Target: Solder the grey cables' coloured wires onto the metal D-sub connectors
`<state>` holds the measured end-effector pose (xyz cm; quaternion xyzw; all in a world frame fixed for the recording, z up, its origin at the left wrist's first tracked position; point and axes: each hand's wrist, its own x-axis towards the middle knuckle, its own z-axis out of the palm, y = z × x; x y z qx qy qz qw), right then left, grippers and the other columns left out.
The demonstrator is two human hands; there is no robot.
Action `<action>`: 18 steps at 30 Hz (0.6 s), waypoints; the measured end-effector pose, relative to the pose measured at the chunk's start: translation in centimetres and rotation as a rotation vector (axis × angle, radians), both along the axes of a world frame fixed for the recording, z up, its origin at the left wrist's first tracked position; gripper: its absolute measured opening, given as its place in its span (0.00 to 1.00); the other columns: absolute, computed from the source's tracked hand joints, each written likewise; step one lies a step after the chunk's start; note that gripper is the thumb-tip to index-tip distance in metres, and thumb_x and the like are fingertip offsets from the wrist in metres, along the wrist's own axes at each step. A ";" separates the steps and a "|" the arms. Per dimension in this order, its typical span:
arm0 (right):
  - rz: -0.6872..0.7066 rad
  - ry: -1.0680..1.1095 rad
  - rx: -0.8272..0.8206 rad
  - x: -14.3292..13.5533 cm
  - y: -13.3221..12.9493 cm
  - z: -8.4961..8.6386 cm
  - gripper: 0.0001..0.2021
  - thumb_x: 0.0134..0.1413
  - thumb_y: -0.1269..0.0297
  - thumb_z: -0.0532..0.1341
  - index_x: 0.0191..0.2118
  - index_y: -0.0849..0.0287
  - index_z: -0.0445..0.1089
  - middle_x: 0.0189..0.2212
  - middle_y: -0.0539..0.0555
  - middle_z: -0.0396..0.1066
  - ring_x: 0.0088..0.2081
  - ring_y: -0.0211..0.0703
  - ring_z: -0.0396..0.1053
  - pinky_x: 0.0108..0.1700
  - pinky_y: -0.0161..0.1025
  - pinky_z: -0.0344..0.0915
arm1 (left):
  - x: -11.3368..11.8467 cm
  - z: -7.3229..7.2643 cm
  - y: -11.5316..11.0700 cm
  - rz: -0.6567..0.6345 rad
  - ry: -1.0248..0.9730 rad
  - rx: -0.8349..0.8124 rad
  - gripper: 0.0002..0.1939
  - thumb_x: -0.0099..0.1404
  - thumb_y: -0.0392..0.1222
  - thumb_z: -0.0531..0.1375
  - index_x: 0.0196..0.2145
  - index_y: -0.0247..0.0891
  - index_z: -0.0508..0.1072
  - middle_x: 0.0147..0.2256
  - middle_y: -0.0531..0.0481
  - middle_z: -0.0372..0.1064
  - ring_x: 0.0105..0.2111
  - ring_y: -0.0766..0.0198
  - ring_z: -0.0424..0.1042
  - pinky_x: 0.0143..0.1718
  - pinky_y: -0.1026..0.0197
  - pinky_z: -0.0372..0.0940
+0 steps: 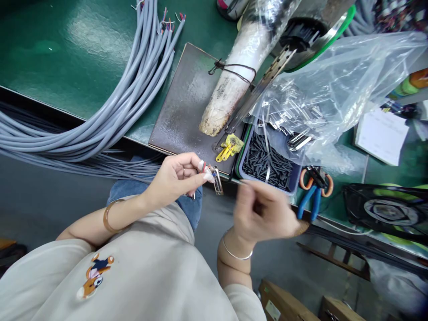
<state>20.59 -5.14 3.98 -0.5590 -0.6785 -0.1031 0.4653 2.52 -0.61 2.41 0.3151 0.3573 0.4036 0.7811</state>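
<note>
My left hand [177, 178] is closed in a pinch on a small metal-shelled connector [217, 180] with thin coloured wires, held out past the table's front edge. Whitish coverings show on its fingertips. To the right, my right hand [262, 209] is blurred by motion, its fingers curled together near the front of a plastic bin [296, 182]. Anything between those fingers is too smeared to make out. The bin holds many short black tubes [264, 156]. A yellow-handled tool [225, 151] lies on the dark board just beyond my left hand.
A thick bundle of grey cables [123, 107] hangs over the table's left edge. A wrapped white roll [230, 84] rests on the dark board [180, 107]. At the right are a clear bag [351, 84] of metal parts, blue-and-orange-handled pliers [312, 196] and a fan [388, 211].
</note>
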 end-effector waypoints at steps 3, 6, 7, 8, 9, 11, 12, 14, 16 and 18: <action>-0.058 0.369 0.315 -0.4 0.0 0.0 0.08 0.61 0.66 0.67 0.45 0.54 0.79 0.19 0.43 0.66 0.13 0.30 0.55 0.15 0.35 0.50 | -0.2 -0.2 0.3 0.060 -0.030 -0.004 0.18 0.53 0.42 0.76 0.29 0.35 0.69 0.26 0.52 0.77 0.15 0.77 0.63 0.17 0.72 0.59; -0.001 0.416 0.189 -1.3 -0.5 -0.6 0.13 0.60 0.73 0.66 0.49 0.53 0.77 0.26 0.45 0.76 0.19 0.34 0.70 0.17 0.32 0.63 | -0.3 -0.2 0.6 0.067 -0.047 -0.004 0.19 0.53 0.42 0.76 0.29 0.35 0.69 0.27 0.51 0.78 0.15 0.77 0.63 0.17 0.71 0.59; 0.029 0.387 0.103 -1.6 -0.8 -0.9 0.14 0.59 0.75 0.65 0.48 0.52 0.76 0.29 0.46 0.79 0.23 0.36 0.75 0.20 0.33 0.69 | -0.4 -0.2 0.6 0.072 -0.048 0.000 0.18 0.53 0.42 0.76 0.29 0.35 0.69 0.27 0.51 0.78 0.15 0.76 0.63 0.17 0.71 0.59; 0.052 0.346 0.034 -1.9 -1.0 -1.3 0.14 0.58 0.77 0.66 0.46 0.53 0.76 0.33 0.48 0.81 0.27 0.38 0.79 0.24 0.34 0.74 | -0.4 -0.2 0.6 0.077 -0.047 0.006 0.18 0.53 0.42 0.76 0.30 0.35 0.70 0.26 0.52 0.77 0.15 0.76 0.63 0.17 0.72 0.59; 0.072 0.303 -0.019 -2.2 -1.2 -1.7 0.13 0.57 0.77 0.66 0.45 0.54 0.75 0.35 0.49 0.82 0.31 0.41 0.81 0.29 0.36 0.78 | -0.4 -0.2 0.6 0.081 -0.043 0.015 0.18 0.53 0.42 0.76 0.30 0.35 0.70 0.26 0.53 0.76 0.15 0.76 0.63 0.17 0.72 0.58; 0.100 0.245 -0.089 -2.6 -1.3 -2.3 0.12 0.56 0.77 0.68 0.42 0.55 0.74 0.40 0.52 0.82 0.38 0.43 0.82 0.37 0.39 0.81 | -0.4 -0.3 0.5 0.091 -0.030 0.033 0.16 0.55 0.43 0.75 0.30 0.36 0.71 0.24 0.54 0.74 0.16 0.76 0.63 0.17 0.72 0.59; 0.110 0.243 -0.109 -2.7 -1.3 -2.6 0.11 0.55 0.77 0.69 0.41 0.55 0.74 0.41 0.53 0.82 0.40 0.43 0.82 0.39 0.40 0.81 | -0.4 -0.3 0.5 0.095 -0.024 0.045 0.16 0.56 0.43 0.74 0.30 0.35 0.71 0.23 0.54 0.73 0.16 0.76 0.63 0.17 0.72 0.59; 0.129 0.303 -0.145 -2.8 -0.9 -3.0 0.11 0.56 0.77 0.68 0.41 0.55 0.73 0.43 0.53 0.82 0.40 0.42 0.82 0.40 0.41 0.81 | -0.4 -0.4 0.5 0.102 -0.007 0.066 0.15 0.56 0.42 0.74 0.31 0.35 0.72 0.23 0.55 0.72 0.16 0.75 0.64 0.18 0.72 0.61; 0.130 0.349 -0.150 -2.7 -0.4 -3.2 0.10 0.57 0.77 0.67 0.40 0.55 0.73 0.43 0.53 0.82 0.39 0.43 0.82 0.40 0.41 0.82 | -0.3 -0.4 0.5 0.091 0.027 0.080 0.15 0.54 0.40 0.75 0.30 0.35 0.73 0.23 0.55 0.72 0.17 0.75 0.65 0.19 0.72 0.62; 0.110 0.327 -0.130 -2.5 0.0 -3.3 0.10 0.57 0.76 0.68 0.40 0.55 0.73 0.42 0.52 0.82 0.40 0.43 0.82 0.41 0.42 0.82 | -0.2 -0.2 0.6 0.079 0.076 0.092 0.16 0.52 0.40 0.76 0.28 0.34 0.72 0.23 0.55 0.72 0.17 0.75 0.66 0.19 0.72 0.63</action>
